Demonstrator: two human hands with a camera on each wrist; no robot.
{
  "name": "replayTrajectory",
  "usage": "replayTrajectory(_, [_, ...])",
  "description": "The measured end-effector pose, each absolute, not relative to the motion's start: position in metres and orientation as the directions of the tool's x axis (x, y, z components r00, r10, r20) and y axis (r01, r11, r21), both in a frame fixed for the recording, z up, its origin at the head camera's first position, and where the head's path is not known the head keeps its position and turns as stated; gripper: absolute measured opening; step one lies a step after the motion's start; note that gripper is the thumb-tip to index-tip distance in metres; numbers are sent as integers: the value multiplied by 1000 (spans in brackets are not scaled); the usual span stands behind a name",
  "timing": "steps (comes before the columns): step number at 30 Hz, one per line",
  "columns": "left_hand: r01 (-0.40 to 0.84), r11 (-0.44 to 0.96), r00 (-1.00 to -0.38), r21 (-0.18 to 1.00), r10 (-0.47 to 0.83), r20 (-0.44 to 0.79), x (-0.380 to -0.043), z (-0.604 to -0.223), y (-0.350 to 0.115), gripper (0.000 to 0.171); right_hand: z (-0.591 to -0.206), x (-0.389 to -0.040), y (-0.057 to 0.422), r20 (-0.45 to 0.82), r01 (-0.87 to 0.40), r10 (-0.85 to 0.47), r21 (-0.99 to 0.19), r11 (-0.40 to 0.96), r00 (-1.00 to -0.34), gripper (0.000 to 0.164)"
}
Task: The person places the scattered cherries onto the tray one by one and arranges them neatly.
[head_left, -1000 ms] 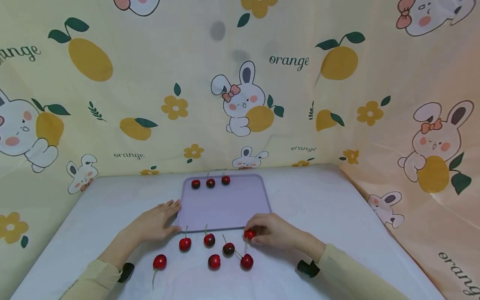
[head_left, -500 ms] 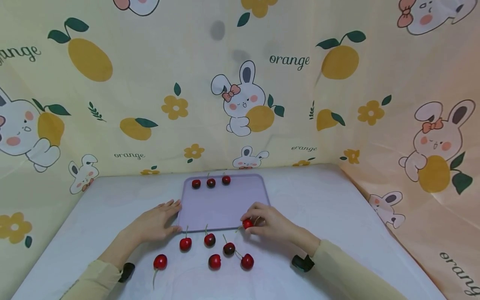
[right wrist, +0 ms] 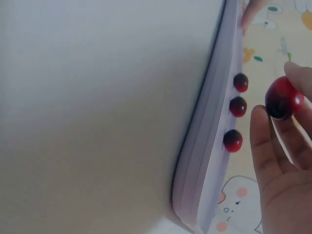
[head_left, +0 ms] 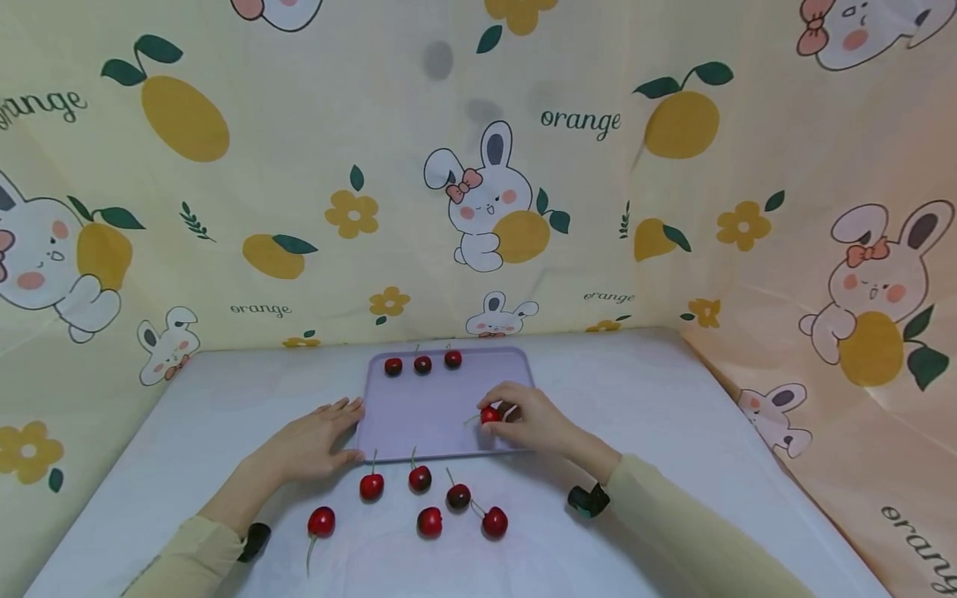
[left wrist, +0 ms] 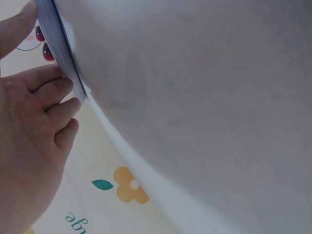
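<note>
Between thumb and fingers my right hand (head_left: 534,418) pinches a red cherry (head_left: 489,414), its stem pointing left, over the right part of a pale purple tray (head_left: 426,415). The right wrist view shows that cherry (right wrist: 282,98) clear of the tray's edge. My left hand (head_left: 317,440) rests against the tray's left side, fingers extended, thumb at the near left corner. Along the tray's far edge sit three dark red cherries in a row, the middle cherry (head_left: 422,365) among them. In the left wrist view the left hand's fingertips (left wrist: 63,84) touch the tray rim (left wrist: 61,46).
Several cherries with stems lie on the white table (head_left: 598,531) in front of the tray, among them a cherry (head_left: 321,522) at the left and a cherry (head_left: 494,523) nearer the right hand. A patterned cloth (head_left: 374,166) hangs behind the table and at its sides.
My right hand has carried the pinched cherry from in front of the tray's near edge to above the tray, away from me. The left hand stays at the tray's left side.
</note>
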State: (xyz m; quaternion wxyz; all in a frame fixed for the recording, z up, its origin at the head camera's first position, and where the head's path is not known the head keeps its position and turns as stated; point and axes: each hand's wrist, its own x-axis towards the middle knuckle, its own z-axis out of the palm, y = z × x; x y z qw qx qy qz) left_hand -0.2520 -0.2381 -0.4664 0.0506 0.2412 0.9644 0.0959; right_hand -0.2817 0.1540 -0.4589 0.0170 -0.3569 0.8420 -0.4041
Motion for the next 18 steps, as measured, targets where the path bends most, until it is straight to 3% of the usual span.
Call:
replayTrajectory(10, [460, 862, -876, 214, 480, -48, -252, -466, -237, 77, -456, -311, 152, 268, -546, -530, -685, 482, -804, 22])
replayTrajectory(18, [455, 865, -878, 213, 475, -52, -252, -466, -237, 78, -451, -336, 148, 227, -455, -439, -715, 531, -869, 31])
